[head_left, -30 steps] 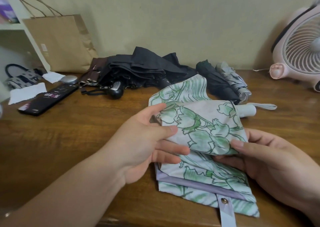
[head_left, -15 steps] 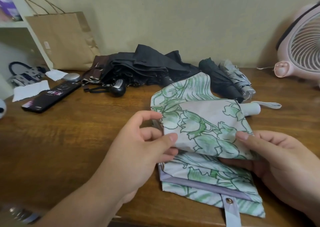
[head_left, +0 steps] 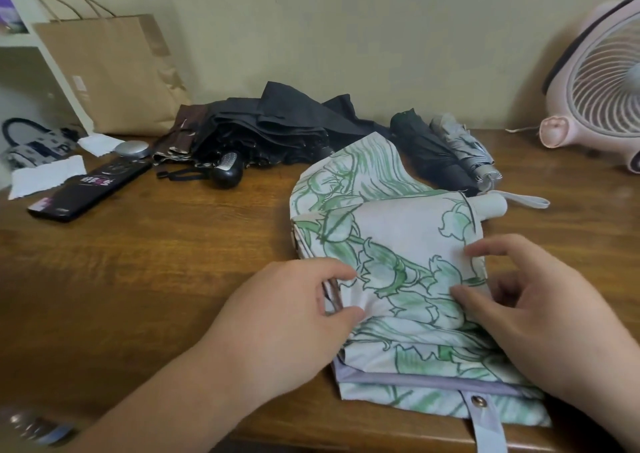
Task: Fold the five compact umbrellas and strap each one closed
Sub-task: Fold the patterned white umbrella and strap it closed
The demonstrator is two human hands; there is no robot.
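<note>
— Where is the floral umbrella [head_left: 398, 245]?
— Flat on the worktop [head_left: 173, 262], between the two hands. White cloth with a green flower print, partly folded in layers. Its pale handle [head_left: 491, 203] pokes out beyond the right hand.
— Left hand [head_left: 287, 317]?
— Thumb and forefinger curled in, pinching the canopy's left edge.
— Right hand [head_left: 540, 317]?
— Fingers bent, thumb and forefinger tips on the cloth, with a fold gathered between them.
— The strap [head_left: 485, 414]?
— Loose, hanging off the near edge below the right hand, snap showing. Not fastened.
— The other umbrellas?
— Beyond the hands, by the wall. A loose dark heap [head_left: 277, 130], count unclear. To its right, a rolled black umbrella [head_left: 433, 155] touches a rolled grey umbrella [head_left: 464, 148].
— Anything else?
— A flat black device [head_left: 90, 189] well out past the left hand, with a paper bag [head_left: 114, 72] behind it. A pink fan [head_left: 595, 106] beyond the right hand.
</note>
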